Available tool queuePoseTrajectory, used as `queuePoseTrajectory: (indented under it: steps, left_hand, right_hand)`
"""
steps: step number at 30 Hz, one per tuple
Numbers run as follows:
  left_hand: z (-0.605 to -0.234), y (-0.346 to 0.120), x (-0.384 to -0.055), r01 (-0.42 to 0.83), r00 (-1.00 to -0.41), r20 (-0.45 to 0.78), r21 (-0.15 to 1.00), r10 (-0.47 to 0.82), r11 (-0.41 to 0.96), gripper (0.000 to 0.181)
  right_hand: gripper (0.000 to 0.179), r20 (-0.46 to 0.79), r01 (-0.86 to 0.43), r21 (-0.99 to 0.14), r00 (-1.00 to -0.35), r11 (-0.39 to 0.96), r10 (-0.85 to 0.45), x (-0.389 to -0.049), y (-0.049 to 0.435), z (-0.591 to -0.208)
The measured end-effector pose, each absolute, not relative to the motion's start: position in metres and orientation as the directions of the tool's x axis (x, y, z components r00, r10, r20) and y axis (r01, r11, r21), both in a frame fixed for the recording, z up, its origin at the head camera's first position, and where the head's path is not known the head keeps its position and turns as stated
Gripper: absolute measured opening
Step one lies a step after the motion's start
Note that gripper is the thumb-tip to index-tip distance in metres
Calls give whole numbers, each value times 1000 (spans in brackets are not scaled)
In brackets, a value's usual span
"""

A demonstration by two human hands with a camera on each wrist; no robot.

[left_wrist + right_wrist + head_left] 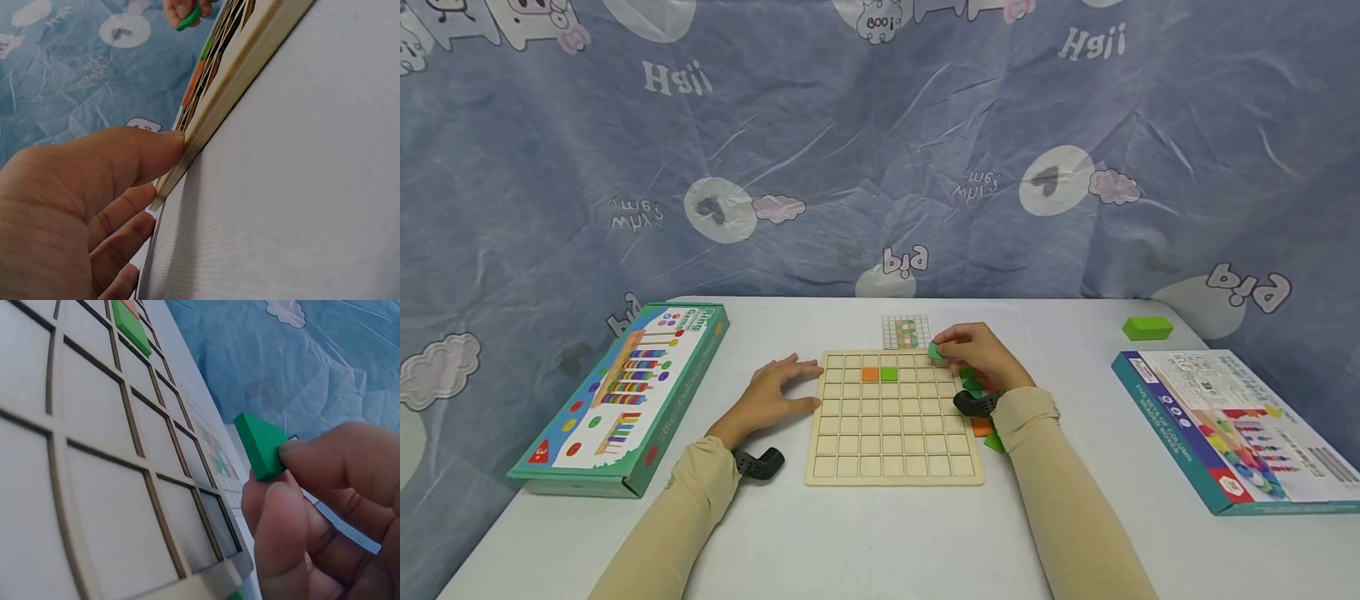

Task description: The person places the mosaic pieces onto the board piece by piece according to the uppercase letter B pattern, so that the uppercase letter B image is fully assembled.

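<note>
A wooden grid board (895, 481) lies flat in front of me. In its second row from the back sit an orange square tile (870, 374) and a light green square tile (888, 373), side by side. My left hand (767, 398) rests at the board's left edge, its thumb (159, 153) touching the rim and the fingers extended. Over the far right corner, my right hand (983, 352) pinches a darker green tile (262, 447) between thumb and fingers, raised above the board. Green and orange pieces (981, 427) lie along the right side, partly hidden by the right wrist.
Behind the board lies a small printed pattern card (906, 321). A green toy box (602, 400) stands at left, another boxed set (1240, 425) at right. Beyond that set is a bright green block (1147, 328). A patterned blue cloth (880, 167) hangs behind the table.
</note>
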State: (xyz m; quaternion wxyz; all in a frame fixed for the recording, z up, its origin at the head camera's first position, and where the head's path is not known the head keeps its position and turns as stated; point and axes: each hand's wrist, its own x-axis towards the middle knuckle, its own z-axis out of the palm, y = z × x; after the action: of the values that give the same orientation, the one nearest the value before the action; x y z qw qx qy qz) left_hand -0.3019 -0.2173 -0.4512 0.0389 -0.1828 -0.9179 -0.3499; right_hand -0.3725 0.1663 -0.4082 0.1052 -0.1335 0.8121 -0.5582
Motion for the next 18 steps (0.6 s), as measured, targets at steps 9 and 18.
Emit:
queuePoseTrajectory:
  steps: [9,18]
  left_hand:
    - [-449,-216,-301,353,-934,192,635,302,687,56]
    - [-448,-216,-300,363,-930,202,631,307,685,56]
  right_hand:
    - [28,-62,-81,-935,-922,346,-382,-368,153,-410]
    - [24,-79,-106,-917,-896,384,-438,-364,139,-409]
